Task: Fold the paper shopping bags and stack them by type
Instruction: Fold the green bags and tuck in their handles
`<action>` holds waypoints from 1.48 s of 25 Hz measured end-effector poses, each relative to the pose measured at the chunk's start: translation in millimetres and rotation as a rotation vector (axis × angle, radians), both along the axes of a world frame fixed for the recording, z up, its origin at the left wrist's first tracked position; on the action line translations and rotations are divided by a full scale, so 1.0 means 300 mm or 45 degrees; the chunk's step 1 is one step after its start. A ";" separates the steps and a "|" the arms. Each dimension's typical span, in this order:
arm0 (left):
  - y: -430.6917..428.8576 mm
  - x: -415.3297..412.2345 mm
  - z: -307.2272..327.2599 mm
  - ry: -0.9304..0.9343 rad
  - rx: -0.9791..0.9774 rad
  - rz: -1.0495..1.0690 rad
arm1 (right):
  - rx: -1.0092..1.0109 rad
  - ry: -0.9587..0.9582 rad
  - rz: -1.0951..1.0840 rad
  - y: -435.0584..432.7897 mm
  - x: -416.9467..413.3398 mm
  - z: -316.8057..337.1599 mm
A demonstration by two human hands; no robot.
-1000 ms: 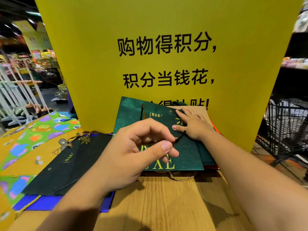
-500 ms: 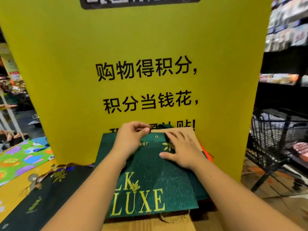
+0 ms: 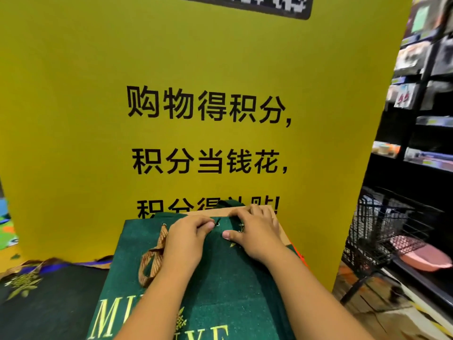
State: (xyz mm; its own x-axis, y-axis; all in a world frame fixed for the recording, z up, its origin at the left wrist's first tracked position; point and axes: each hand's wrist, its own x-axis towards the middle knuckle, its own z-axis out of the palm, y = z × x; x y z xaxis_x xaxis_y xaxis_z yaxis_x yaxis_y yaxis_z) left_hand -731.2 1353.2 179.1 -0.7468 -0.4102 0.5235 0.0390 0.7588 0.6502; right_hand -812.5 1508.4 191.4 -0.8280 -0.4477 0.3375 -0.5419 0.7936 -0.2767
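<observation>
Head view: the green bag [image 3: 220,285] is lying flat directly ahead, its long axis running 6 to 12 o'clock, with its eyelet edge at the 12 o'clock end, where both hands are meeting. The left hand [image 3: 188,239] is curling its fingertips at the eyelet [image 3: 217,224]; whether it is pinching the dark cord there, I cannot tell. The right hand [image 3: 256,235], just beside it at 3 o'clock, is pressing the bag palm-down and gripping nothing. A brown ribbon handle [image 3: 153,258] is trailing at 9 o'clock of the left hand. A kraft bag [image 3: 279,224] is lying underneath. A black bag [image 3: 49,305] is sitting at 9 o'clock and a wire basket [image 3: 382,224] at 3 o'clock. The yellow sign [image 3: 98,119] is crowding the 12 o'clock side.
</observation>
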 end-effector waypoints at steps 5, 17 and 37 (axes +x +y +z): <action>0.008 -0.006 -0.018 -0.009 -0.040 0.047 | -0.180 0.081 0.030 0.014 -0.001 -0.048; 0.026 -0.027 -0.033 -0.111 -0.202 0.116 | -0.045 -0.189 0.106 0.028 -0.043 0.029; 0.042 -0.024 -0.018 -0.258 -0.420 0.220 | -0.180 -0.090 0.229 0.021 -0.012 0.047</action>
